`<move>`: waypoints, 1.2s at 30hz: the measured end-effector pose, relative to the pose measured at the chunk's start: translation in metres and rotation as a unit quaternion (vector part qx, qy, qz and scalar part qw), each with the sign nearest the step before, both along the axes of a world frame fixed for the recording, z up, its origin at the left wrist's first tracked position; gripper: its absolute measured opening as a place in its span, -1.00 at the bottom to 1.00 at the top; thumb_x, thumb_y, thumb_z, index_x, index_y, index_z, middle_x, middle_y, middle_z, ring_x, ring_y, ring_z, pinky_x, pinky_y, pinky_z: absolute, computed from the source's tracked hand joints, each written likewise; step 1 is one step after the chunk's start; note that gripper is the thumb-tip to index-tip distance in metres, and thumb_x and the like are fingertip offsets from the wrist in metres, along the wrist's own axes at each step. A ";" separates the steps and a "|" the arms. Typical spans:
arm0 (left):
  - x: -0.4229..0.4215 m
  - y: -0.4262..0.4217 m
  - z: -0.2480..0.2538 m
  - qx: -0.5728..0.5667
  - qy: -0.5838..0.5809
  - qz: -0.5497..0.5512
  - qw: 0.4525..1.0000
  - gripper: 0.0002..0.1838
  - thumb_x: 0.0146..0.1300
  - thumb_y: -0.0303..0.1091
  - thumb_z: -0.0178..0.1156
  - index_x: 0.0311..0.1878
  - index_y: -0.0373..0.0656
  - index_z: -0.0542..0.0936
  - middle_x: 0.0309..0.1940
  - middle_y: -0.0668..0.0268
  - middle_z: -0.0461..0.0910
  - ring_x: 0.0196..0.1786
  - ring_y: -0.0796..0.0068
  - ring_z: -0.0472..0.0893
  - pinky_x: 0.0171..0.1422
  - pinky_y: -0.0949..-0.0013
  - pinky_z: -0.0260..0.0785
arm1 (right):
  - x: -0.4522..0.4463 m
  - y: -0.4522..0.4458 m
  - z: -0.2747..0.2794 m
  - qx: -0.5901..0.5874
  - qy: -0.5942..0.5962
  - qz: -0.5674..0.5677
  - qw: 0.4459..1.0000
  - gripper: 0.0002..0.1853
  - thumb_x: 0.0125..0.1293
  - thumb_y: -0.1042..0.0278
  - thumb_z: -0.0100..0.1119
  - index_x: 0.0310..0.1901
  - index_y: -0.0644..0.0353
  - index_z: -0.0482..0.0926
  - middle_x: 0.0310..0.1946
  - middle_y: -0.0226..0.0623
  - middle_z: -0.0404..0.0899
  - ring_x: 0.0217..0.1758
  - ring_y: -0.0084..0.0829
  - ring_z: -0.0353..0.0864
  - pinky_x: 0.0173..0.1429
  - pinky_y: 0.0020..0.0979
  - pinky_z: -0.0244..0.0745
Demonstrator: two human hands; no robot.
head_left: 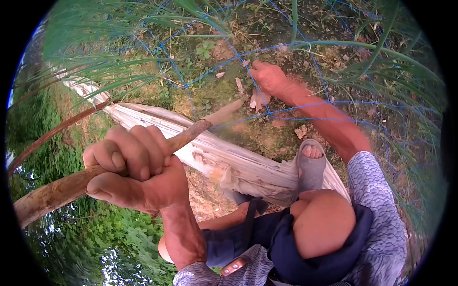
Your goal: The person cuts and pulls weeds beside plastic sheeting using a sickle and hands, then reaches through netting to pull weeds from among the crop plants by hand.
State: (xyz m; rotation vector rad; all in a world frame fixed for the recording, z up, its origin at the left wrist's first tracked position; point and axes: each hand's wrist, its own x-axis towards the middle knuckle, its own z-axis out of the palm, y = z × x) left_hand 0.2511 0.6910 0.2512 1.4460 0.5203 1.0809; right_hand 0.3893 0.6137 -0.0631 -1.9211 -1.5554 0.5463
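Observation:
My left hand [140,167] is wrapped round a wooden pole [55,193], thumb below and fingers curled over the top. The pole slants up to the right, its far end near the soil by the netting. My right hand [269,78] is low over the ground, beside the blue net [214,68], with its fingers curled in. Whatever those fingers hold, if anything, is hidden. Just below this hand lies a pale dry scrap [259,99].
A long strip of whitish sheeting [248,159] runs diagonally along the bed edge. My sandalled foot [311,164] rests at it. Long green leaves [381,52] hang over the net. Thin brown poles [57,128] and dense greenery [102,233] stand on the left.

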 end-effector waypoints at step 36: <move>-0.001 0.004 -0.001 -0.010 -0.031 -0.060 0.998 -0.60 0.35 0.05 0.08 -0.44 -0.04 0.32 -0.72 0.55 0.11 -0.76 0.78 0.00 -0.76 0.62 -0.17 | 0.032 -0.100 0.026 -0.172 -0.104 -0.222 0.954 -0.87 0.13 0.44 0.05 -0.30 0.28 0.48 -0.40 0.06 0.57 -0.35 -0.01 0.62 -0.29 -0.10 0.55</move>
